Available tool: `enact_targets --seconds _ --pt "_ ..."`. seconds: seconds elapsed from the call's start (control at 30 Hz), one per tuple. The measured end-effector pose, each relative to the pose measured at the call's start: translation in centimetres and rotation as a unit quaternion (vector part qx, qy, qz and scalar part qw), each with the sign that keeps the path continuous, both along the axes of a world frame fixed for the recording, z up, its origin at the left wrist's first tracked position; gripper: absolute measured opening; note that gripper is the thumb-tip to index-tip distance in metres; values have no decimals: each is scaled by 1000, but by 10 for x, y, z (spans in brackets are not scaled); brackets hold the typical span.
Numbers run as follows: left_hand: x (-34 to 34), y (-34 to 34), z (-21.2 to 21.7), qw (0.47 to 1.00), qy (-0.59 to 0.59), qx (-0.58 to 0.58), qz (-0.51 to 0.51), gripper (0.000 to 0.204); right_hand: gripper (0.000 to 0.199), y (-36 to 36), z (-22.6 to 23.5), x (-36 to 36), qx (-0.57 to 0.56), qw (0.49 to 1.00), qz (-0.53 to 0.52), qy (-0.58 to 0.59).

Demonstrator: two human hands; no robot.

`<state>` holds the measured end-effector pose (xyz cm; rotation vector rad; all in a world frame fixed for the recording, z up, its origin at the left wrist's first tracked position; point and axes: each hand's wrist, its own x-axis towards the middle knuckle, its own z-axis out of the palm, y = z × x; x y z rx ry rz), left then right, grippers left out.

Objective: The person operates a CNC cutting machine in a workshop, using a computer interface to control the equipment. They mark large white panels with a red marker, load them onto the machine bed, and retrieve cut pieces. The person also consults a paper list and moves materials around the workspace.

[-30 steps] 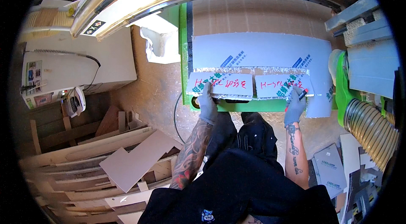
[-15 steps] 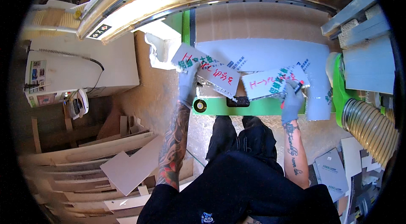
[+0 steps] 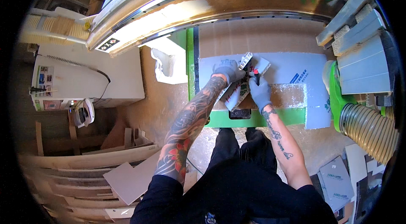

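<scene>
Both gloved hands, left (image 3: 228, 71) and right (image 3: 259, 91), grip stacked white panels (image 3: 239, 93), their edges partly hidden.

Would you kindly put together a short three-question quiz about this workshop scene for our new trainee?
1. True or false: both hands wear grey gloves.
2. What does the right hand hold besides the cut pieces? A) a red marker B) a hammer C) a tape measure
3. Fill in: the ribbed dust hose lies on the person's ____ side.

Key:
1. True: the left hand and the right hand are both gloved in grey.
2. A: a red marker shows above the right glove, over the white sheet on the green-edged machine bed.
3. Right.
</scene>
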<state>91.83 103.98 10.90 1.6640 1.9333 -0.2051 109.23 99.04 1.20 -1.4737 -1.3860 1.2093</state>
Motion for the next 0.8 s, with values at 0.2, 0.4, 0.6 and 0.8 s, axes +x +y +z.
enact_targets --seconds 0.2,0.4,0.6,0.8 --pt "7 -16 -44 965 -240 66 83 68 34 -12 -19 -10 -54 990 -73 104" --pt "-16 -33 -76 934 -263 176 166 55 28 -4 -44 -27 -68 984 -127 105" --pt "-55 -51 -92 909 -334 -14 250 75 30 11 -27 -29 -73 955 -78 278" --pt "-57 -58 -47 720 -616 -61 315 64 52 30 -28 -10 -192 887 86 411"
